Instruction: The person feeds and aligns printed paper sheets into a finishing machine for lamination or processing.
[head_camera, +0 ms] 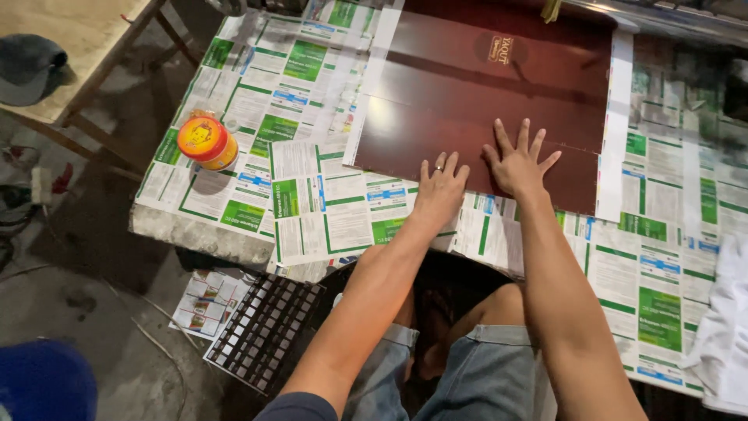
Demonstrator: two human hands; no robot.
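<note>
Paper-covered worktop point(234, 204), printed sheets in green and white. Dark maroon board point(483, 93) lying flat at far centre. Left hand point(439, 189) at its near edge, fingers together and flat; right hand point(517, 162) pressed on it, fingers spread wide. Orange-lidded tin point(206, 141) well left.

Small workshop: concrete-edged worktable point(195, 231) covered in printed paper sheets point(327, 204), glue can point(206, 142), dark red board point(475, 101), stained concrete floor point(86, 281), wooden bench point(82, 47), metal grid point(261, 331) lying below.
</note>
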